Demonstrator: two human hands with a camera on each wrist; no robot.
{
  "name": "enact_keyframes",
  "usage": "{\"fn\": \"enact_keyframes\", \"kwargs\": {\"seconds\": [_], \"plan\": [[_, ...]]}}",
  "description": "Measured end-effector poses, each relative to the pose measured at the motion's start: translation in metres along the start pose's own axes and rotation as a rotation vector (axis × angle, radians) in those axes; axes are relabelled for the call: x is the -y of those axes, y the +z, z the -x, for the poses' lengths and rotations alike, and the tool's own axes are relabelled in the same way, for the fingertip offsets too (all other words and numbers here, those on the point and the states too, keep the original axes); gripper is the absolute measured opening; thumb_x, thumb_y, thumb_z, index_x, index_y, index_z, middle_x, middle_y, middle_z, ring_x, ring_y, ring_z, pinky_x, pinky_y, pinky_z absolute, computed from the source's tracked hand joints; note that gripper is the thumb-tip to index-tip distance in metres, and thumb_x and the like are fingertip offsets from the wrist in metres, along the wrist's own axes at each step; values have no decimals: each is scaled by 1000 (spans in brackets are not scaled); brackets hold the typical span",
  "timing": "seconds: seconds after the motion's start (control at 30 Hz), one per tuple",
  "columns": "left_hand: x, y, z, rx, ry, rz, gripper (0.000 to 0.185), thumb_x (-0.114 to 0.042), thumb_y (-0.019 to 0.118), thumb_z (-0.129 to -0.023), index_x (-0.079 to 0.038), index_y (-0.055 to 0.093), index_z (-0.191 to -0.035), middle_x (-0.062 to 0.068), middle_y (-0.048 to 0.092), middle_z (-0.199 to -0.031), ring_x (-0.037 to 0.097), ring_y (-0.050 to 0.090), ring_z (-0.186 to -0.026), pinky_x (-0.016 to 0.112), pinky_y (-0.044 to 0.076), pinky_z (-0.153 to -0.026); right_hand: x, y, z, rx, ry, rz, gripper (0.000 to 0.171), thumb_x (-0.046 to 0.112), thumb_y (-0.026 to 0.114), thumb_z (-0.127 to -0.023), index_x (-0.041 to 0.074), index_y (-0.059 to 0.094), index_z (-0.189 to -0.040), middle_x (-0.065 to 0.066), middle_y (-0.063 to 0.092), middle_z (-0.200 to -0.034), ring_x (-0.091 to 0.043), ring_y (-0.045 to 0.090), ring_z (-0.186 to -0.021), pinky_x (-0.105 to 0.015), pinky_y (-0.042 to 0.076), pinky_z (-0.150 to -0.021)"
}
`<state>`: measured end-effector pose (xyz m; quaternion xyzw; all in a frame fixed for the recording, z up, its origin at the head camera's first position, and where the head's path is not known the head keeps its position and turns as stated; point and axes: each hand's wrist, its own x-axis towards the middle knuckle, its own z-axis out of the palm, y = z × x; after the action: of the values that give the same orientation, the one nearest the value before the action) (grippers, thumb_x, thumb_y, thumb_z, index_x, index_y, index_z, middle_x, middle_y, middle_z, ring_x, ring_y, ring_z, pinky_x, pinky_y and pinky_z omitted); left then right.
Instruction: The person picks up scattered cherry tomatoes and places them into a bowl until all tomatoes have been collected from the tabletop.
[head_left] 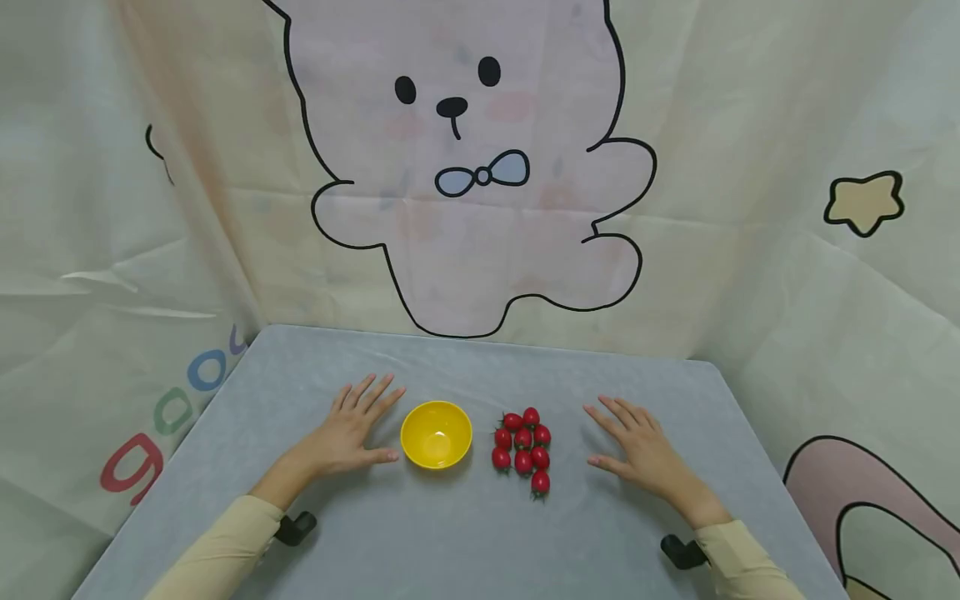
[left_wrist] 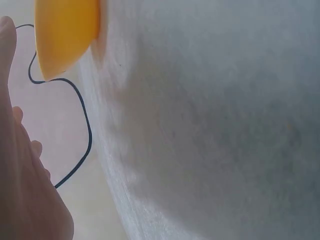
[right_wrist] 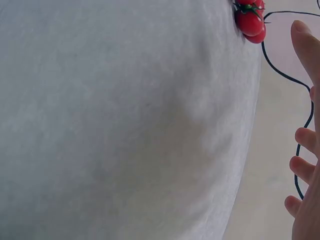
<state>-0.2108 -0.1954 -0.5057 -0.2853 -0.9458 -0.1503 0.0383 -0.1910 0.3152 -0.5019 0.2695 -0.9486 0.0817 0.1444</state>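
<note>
A yellow bowl (head_left: 437, 458) stands on the table, its inside bare in the head view. To its right lies a cluster of several small red cherry tomatoes (head_left: 522, 462) with green stems. My left hand (head_left: 347, 440) is spread beside the bowl on its left, thumb pointing toward the rim, holding nothing. On the far side of the tomatoes, my right hand (head_left: 637, 446) is also spread and holds nothing. The left wrist view catches part of the bowl (left_wrist: 67, 37) past the thumb; the right wrist view shows a few tomatoes (right_wrist: 249, 22) near the thumb tip.
A grey-blue cloth covers the table (head_left: 450, 550). Behind it hangs a pale curtain (head_left: 675, 275) with a cartoon bear drawn on it, and similar curtains flank both sides. Each wrist carries a black camera mount (head_left: 296, 528).
</note>
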Motion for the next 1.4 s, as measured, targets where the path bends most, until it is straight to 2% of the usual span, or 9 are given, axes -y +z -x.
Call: {"fn": "enact_keyframes", "kwargs": {"seconds": [0.23, 0.4, 0.7, 0.93, 1.4], "plan": [[-5, 2, -5, 4, -3, 66, 97, -66, 65, -83, -30, 17, -159, 9, 12, -168, 43, 11, -153, 74, 13, -114, 4, 0, -13, 18, -4, -27, 82, 54, 74, -81, 25, 42, -151, -12, 46, -151, -39, 44, -135, -68, 35, -103], [-11, 4, -9, 17, -12, 102, 96, -64, 65, -84, -30, 16, -159, 7, 10, -169, 43, 11, -153, 75, 13, -114, 10, 2, -28, 24, -12, -87, 77, 52, 74, -83, 24, 46, -149, -12, 47, -151, -38, 46, -134, -68, 38, -103], [-22, 11, -14, 38, 13, 151, 94, -62, 63, -86, -29, 15, -160, 8, 9, -169, 42, 9, -154, 73, 11, -116, 17, 12, -56, 69, -23, -152, 70, 47, 74, -85, 24, 49, -146, -11, 49, -150, -37, 49, -133, -64, 40, -105], [-26, 18, -15, 48, -7, 218, 94, -61, 63, -86, -28, 16, -160, 10, 11, -168, 41, 7, -155, 72, 7, -117, 22, 21, -68, 88, -31, -203, 65, 43, 74, -86, 20, 54, -143, -14, 53, -146, -36, 51, -131, -60, 41, -107], [-30, 22, -14, 72, -45, 244, 93, -61, 63, -87, -28, 15, -160, 8, 10, -169, 40, 6, -155, 72, 6, -117, 25, 31, -87, 121, -1, -229, 51, 42, 76, -84, 19, 67, -129, -10, 62, -134, -31, 56, -124, -54, 46, -106]]}}
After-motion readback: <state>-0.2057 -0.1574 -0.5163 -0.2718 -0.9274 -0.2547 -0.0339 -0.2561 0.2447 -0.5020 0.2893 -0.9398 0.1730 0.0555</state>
